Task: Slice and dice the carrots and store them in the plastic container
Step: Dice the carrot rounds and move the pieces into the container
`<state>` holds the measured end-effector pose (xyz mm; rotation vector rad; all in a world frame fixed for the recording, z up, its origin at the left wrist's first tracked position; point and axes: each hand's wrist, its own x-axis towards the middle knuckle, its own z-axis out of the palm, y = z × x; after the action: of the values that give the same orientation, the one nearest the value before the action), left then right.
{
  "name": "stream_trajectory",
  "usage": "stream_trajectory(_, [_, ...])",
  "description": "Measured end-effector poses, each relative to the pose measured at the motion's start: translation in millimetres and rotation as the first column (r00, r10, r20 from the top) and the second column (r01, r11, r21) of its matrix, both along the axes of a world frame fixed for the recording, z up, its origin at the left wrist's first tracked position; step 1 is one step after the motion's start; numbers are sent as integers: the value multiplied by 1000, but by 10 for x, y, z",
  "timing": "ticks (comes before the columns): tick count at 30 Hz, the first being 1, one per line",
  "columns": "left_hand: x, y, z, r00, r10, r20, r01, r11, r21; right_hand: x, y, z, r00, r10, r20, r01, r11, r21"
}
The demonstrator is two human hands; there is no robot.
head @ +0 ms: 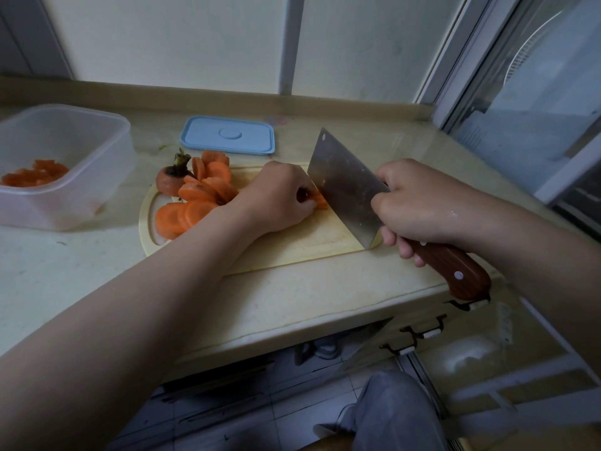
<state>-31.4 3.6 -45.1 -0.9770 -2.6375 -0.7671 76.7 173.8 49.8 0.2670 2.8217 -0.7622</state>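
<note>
On the counter (292,304), mid-frame: cutting board (292,249), carrot slices (195,196) heaped at its left end, carrot top (169,183) beside them. Behind the board, lid (227,135). Far left, plastic container (81,131) with cut carrot (35,175) inside. Board's right: carrot piece (320,200) under left hand (279,196), cleaver (344,183) beside it in right hand (419,206)

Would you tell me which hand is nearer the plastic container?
Left. The left hand holds carrot on the board, right of the plastic container; the right hand grips the cleaver farther right.
</note>
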Motion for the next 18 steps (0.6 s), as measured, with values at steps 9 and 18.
stream_trajectory(9, [-24,7,37,998,43,56,-42,999,-23,-11,-140,-40,997,32,68,-37,997,69])
stream_trajectory(18, [-13,12,60,992,61,113,-64,998,20,-160,-167,-221,999,26,43,-27,1000,15])
